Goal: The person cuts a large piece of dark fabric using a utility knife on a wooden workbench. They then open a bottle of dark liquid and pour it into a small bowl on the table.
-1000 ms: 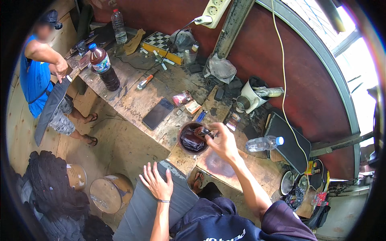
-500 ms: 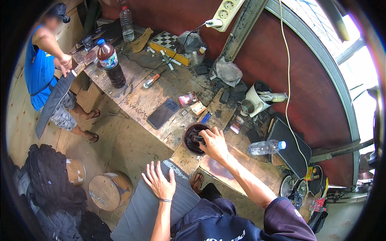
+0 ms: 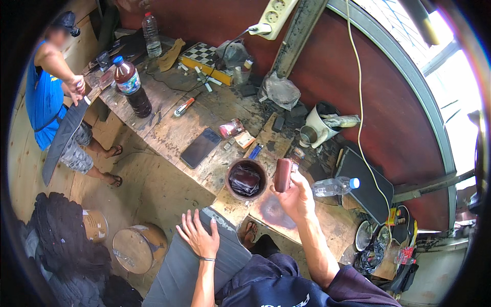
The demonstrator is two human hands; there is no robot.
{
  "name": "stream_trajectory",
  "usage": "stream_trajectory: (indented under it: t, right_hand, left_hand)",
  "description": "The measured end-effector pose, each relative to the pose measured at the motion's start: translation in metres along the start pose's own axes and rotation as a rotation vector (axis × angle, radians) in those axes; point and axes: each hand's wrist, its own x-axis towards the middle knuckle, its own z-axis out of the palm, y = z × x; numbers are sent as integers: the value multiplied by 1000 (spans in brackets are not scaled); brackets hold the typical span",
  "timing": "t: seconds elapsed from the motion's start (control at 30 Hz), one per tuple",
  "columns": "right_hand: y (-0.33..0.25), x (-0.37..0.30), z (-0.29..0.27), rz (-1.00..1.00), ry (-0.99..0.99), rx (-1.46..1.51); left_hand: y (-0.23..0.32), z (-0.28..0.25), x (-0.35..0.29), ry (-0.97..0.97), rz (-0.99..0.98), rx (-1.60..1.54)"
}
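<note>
Lifted clear of the round dark bowl (image 3: 246,179), where it was reaching half a second ago, the right hand (image 3: 295,197) now pinches a small dark-red, block-shaped object (image 3: 282,174) between thumb and fingers and holds it upright above the worn wooden counter (image 3: 169,130), just to the right of the bowl. What the object is made of cannot be told. The bowl sits at the near edge of the counter with a dark crumpled wrapper inside it.

The left hand (image 3: 198,237) has stayed where it was, fingers spread and palm down on a grey flat board (image 3: 179,268) lying over the person's lap; a thin bracelet circles the wrist.

Just right of the raised object lies a clear plastic bottle with a blue cap (image 3: 333,186), on its side. Left of the bowl a black slab-shaped phone (image 3: 200,147) rests flat on the counter. Farther back stand a white jug (image 3: 321,125) and a small metal cup (image 3: 307,136), and at the far left end a large plastic bottle of dark drink with a blue cap (image 3: 132,86). A checkered board (image 3: 204,55) lies near the red wall, below a white power strip (image 3: 274,14).

At the left, another person in a blue top (image 3: 40,97) stands beside the counter holding a long dark flat piece (image 3: 62,139).
</note>
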Motion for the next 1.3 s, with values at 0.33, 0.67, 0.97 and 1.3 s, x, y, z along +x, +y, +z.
stream_trajectory:
  t: [0.33,0.67,0.97,1.3]
  right_hand:
    - [8,-26,22,57,-8,180]
    - [2,-31,30,13,-34,144]
    - [-5,-22,20,-237,120,-764]
    - [50,62,-28,-505,-358,-2098]
  left_hand:
    - [-2,3,-2,-4,12,24]
    - [-2,4,-2,-1,18,30]
    - [-2,2,-3,-5,15,10]
    - [-4,4,-2,29,30,-2]
